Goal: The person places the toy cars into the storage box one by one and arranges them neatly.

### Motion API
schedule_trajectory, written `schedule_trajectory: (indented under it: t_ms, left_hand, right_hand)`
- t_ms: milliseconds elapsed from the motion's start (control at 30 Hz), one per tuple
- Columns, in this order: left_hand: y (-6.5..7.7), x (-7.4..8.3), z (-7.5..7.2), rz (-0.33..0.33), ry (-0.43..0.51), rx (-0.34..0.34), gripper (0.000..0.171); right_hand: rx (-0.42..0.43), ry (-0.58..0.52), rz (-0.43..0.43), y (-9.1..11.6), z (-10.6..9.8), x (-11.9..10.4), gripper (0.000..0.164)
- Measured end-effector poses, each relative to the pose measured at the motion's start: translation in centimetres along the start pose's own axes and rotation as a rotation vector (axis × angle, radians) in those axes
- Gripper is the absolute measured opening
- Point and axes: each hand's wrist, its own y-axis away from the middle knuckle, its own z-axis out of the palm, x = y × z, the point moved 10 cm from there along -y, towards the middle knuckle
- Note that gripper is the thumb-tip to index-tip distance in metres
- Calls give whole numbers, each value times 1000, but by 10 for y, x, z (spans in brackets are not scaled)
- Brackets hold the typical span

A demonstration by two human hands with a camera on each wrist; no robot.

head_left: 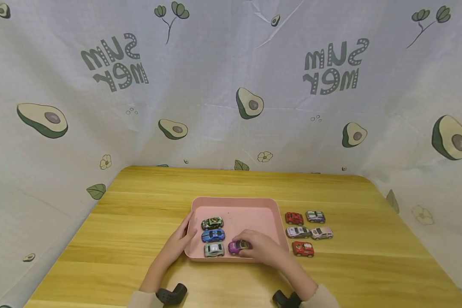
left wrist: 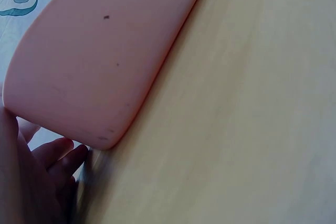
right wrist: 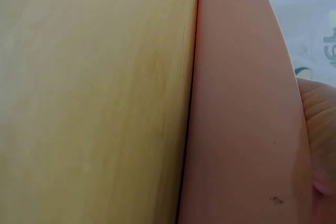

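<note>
A pink tray lies on the table. My left hand holds its left side, thumb over the rim and fingers along the outer wall; in the left wrist view the fingers curl beside the tray's corner. Over the tray's front part, my right hand pinches a purple toy car from its right side. Left of that car stand a grey toy car, a blue one and a dark green patterned one, lined up front to back. The right wrist view mostly shows the tray's outer wall.
Right of the tray, on the wooden table, several toy cars stand close together: two red ones, a green-and-white one, a grey-white one and a pale pink one. A printed curtain hangs behind.
</note>
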Motion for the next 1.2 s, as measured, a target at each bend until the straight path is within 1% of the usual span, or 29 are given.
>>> schedule_trajectory:
  t_ms: [267, 600, 733, 900, 1100, 1200]
  left_hand:
    - [0, -1, 0, -4, 4, -5, 61]
    - [0, 0, -1, -8, 1, 0, 60]
    - [0, 1, -1, 3, 5, -4, 60]
    - [0, 1, -1, -2, 1, 0, 60]
    - [0, 1, -1, -5, -6, -1, 60]
    - [0, 2, -1, -2, -8, -3, 61]
  right_hand:
    - [-39, 12, -19, -2, 3, -1, 32]
    - [-55, 50, -64, -3, 4, -5, 34]
    - [-79, 50, -56, -3, 3, -4, 35]
    - [-98, -5, -16, -2, -2, 0, 38]
    - [-68, -32, 25, -1, -12, 5, 37]
    - [-24, -8, 12, 1, -19, 5, 35]
